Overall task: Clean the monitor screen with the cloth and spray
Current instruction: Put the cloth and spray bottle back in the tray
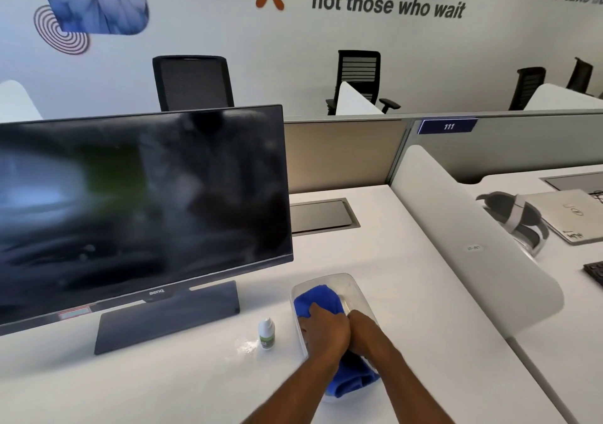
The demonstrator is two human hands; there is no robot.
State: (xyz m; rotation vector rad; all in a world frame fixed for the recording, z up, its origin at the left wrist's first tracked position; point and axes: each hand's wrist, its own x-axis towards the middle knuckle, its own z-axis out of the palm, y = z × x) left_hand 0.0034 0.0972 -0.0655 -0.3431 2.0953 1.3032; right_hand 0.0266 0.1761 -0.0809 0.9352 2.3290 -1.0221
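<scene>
A black monitor (pixel 140 208) stands on the white desk at the left, its dark screen smeared and hazy. To its right lies a clear plastic tray (pixel 346 285) holding a blue cloth (pixel 318 298). My left hand (pixel 323 329) presses on the cloth in the tray, fingers curled over it. My right hand (pixel 362 325) sits against the left one, mostly hidden behind it, also down on the cloth. A small white spray bottle (pixel 267 332) with a green label stands upright just left of the tray, beside a wet patch on the desk.
A white curved divider (pixel 473 260) runs along the right of the desk. Beyond it lie a headset (pixel 512 218), a closed laptop (pixel 567 214) and a keyboard corner (pixel 595 275). A cable hatch (pixel 321 216) sits behind the tray. Office chairs stand behind the partition.
</scene>
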